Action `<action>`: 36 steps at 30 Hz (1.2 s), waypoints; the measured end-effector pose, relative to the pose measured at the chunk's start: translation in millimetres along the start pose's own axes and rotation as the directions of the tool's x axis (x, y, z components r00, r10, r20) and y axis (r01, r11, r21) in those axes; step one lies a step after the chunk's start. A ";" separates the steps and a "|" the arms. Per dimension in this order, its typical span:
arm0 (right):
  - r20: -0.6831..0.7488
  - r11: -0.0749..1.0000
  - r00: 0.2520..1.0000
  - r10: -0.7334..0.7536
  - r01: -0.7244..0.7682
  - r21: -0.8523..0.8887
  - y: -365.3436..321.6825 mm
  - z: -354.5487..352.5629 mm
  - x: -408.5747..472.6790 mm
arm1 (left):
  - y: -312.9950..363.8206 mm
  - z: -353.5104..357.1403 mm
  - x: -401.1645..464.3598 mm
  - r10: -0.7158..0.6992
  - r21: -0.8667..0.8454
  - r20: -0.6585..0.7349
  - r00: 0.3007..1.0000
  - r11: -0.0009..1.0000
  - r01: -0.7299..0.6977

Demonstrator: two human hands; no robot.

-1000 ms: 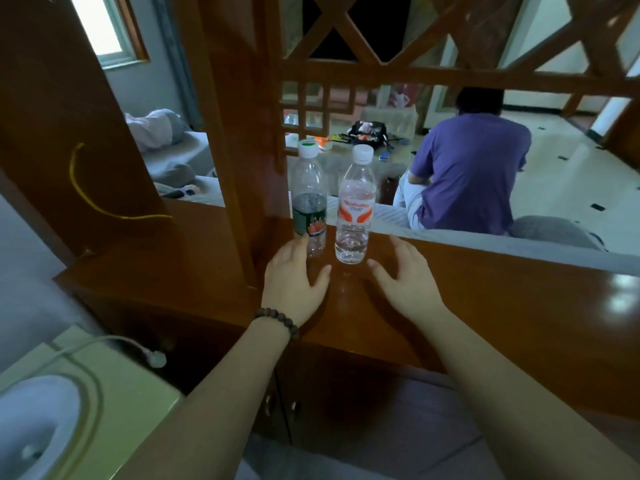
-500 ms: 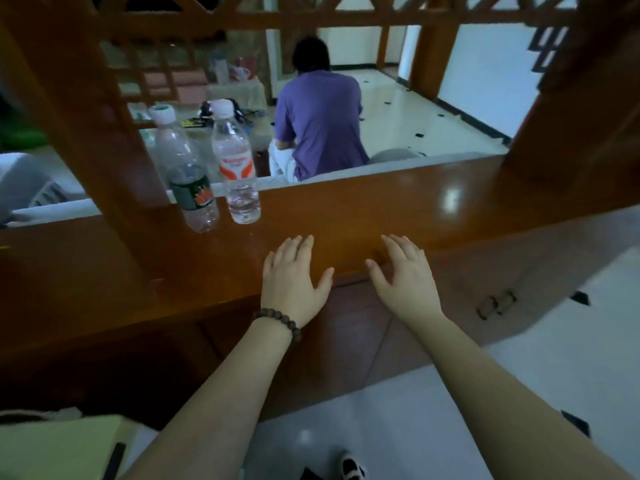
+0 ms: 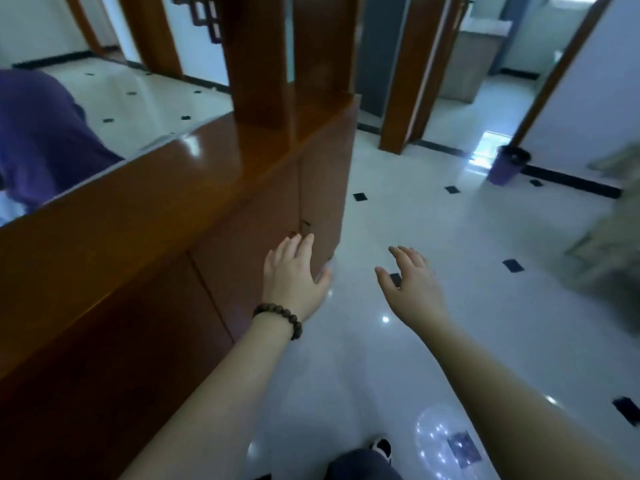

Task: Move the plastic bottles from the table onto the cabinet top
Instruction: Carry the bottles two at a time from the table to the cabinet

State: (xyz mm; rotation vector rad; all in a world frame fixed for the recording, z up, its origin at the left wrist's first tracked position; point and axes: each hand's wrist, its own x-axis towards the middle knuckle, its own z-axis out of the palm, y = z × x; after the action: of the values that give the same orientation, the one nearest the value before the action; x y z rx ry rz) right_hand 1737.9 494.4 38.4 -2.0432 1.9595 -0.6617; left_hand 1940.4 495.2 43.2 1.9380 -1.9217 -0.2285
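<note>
Both the left hand (image 3: 294, 275) and the right hand (image 3: 412, 284) hang spread and empty over the floor (image 3: 450, 237), right of the cabinet top (image 3: 145, 188), likely free for fetching bottles.

the frame is dim and bluish overall, with daylight coming from the doorway at the upper right. the glossy white tiled floor (image 3: 450, 237) throws back bright glare patches there and small specular dots at the lower centre. the polished brown wooden cabinet top (image 3: 156, 188) carries a soft highlight near its far end. motion blur smears the right edge and upper left. wide-angle distortion bends the wooden posts. the cabinet front at lower left sinks into shadow.
</note>
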 end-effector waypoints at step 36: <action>-0.404 0.568 0.477 0.781 -0.810 0.142 531.8 -294.1 -122.5 | 628.5 296.3 48.0 0.761 -0.201 0.255 0.597 0.645 -0.737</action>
State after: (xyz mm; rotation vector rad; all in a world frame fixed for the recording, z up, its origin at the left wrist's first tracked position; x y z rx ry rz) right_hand 1130.1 615.6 27.2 -0.7498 2.8594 -0.8244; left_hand 1248.8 414.9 27.3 0.9014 -2.7147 -0.3654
